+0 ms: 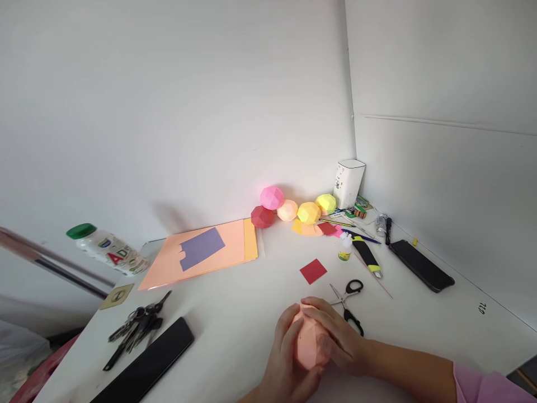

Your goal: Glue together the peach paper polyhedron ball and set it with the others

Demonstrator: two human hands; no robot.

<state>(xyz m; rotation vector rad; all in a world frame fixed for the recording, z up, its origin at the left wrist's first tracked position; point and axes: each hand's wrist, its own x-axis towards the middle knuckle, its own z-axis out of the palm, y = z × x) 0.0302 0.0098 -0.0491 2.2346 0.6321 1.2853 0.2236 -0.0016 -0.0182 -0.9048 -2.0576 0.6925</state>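
A peach faceted paper ball point(308, 344) is cupped between both my hands near the front of the white table. My left hand point(285, 352) wraps its left side and underside. My right hand point(342, 338) covers the top and right side, fingers curled over the facets. Just beyond my right hand lies a pair of black-handled scissors point(344, 299) with its blades apart. A red paper square point(313, 271) is flat on the table past the ball. Part of the ball is hidden by my fingers.
Several coloured paper balls point(287, 210) stand by the wall. Peach sheets point(168, 254) carry a purple piece point(203, 248). A glue bottle point(344, 249), a cutter knife point(367, 257) and a black phone point(420, 265) lie right. Left are keys point(140, 324), a black bar point(146, 366) and a white bottle point(111, 250).
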